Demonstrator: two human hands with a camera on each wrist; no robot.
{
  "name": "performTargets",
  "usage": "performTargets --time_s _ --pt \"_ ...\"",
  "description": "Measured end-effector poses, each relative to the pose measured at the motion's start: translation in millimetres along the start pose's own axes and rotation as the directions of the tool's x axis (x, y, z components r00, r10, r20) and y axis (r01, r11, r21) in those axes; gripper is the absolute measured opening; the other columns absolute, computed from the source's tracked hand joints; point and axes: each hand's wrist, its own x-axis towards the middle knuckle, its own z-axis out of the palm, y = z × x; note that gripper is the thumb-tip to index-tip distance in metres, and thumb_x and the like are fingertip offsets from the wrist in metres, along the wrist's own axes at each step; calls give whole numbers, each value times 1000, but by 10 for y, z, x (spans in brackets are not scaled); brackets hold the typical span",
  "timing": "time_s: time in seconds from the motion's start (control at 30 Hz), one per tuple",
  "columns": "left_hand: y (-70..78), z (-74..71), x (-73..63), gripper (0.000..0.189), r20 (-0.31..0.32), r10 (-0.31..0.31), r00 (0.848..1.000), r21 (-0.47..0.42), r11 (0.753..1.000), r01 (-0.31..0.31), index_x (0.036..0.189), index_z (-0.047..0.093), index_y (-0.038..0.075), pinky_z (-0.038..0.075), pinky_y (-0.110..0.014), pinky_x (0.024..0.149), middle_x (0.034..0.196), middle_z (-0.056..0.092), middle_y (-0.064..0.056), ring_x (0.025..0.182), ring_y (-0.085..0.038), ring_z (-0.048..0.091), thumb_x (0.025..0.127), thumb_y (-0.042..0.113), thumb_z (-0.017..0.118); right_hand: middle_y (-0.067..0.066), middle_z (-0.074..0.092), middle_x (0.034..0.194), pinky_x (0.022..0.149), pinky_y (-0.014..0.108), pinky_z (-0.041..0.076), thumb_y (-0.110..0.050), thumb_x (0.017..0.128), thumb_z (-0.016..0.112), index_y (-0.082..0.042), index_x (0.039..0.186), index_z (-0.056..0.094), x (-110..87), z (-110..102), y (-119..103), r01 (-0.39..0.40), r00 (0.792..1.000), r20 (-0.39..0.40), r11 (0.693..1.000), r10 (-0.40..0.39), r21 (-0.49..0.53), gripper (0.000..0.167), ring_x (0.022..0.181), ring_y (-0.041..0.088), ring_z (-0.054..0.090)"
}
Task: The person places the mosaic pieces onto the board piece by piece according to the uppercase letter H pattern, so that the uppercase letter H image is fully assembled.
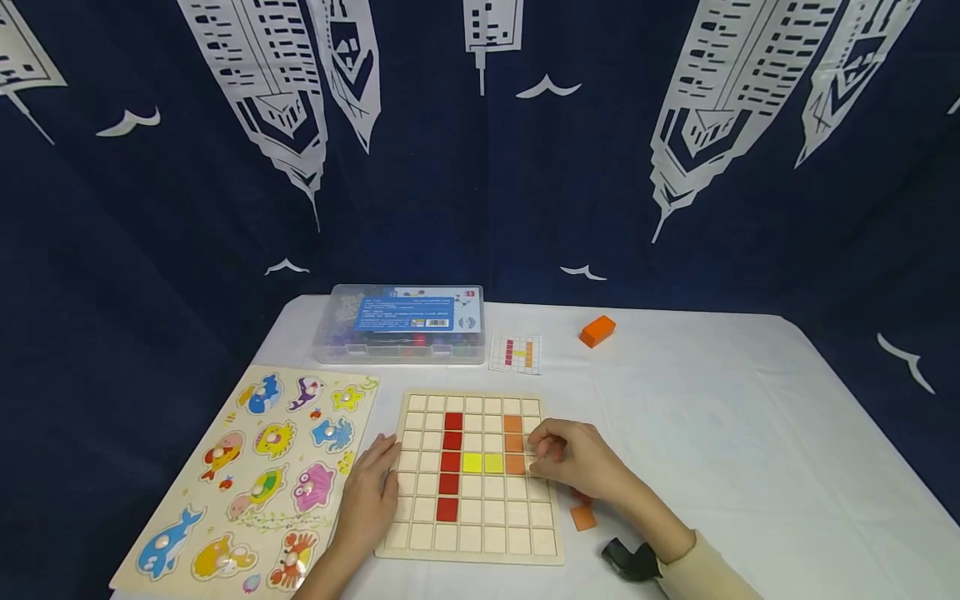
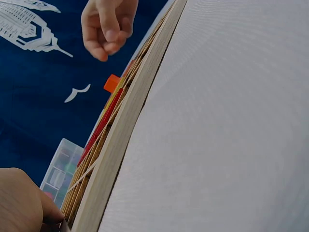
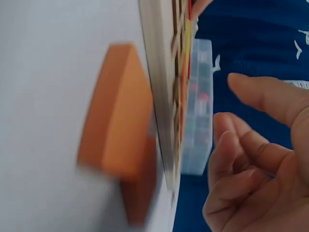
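A wooden grid board (image 1: 497, 542) lies in the middle of the table, with a column of several red squares (image 1: 450, 462), two yellow squares (image 1: 483, 462) and three orange squares (image 1: 513, 444) in its cells. My left hand (image 1: 367, 500) rests against the board's left edge. Over the right edge, beside the orange column, hovers my right hand (image 1: 573, 454); in the right wrist view its thumb and fingers stand apart with nothing between them. Loose orange pieces (image 1: 583, 518) lie right of the board, partly under the right wrist; up close one is a thick orange block (image 3: 118, 111).
Behind the board are a clear plastic case (image 1: 401, 325) and a small pattern card (image 1: 516, 354). An orange block (image 1: 597, 332) stands at the back right. A sea-animal puzzle board (image 1: 255, 492) lies on the left. A black object (image 1: 630, 560) is by the right sleeve.
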Motion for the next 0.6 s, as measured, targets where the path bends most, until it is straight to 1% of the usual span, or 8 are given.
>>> performTargets --time_s 0.13,0.33,0.5,0.6 --pt "-3 -6 0 38 -2 0 1000 4 1000 0 122 61 -11 35 -59 111 135 58 -22 133 -43 47 84 -11 58 -3 61 82 60 20 46 -12 79 79 -8 102 68 -148 -147 53 4 998 -58 1000 -4 -2 26 69 6 52" --pt "-7 -6 -10 38 -4 4 1000 6 1000 -4 122 62 -11 35 -58 111 135 58 -22 133 -43 47 84 -11 58 -3 63 83 58 22 44 -13 77 82 -9 103 69 -420 -301 184 5 987 -158 1000 -5 0 30 72 8 54" --pt "-3 -9 -11 39 2 -7 1000 -2 1000 7 123 62 -10 35 -58 112 136 58 -21 134 -42 46 84 -12 58 -2 62 81 55 20 44 -8 74 82 -9 102 68 -586 -320 364 4 983 -183 1000 0 22 31 68 6 52" --pt "12 -12 -12 39 8 -11 1000 -8 1000 11 123 62 -10 34 -58 113 136 57 -21 134 -42 46 84 -12 58 -1 61 80 54 19 43 -5 72 82 -9 101 68 -631 -308 460 -13 984 -175 999 20 39 32 64 4 50"
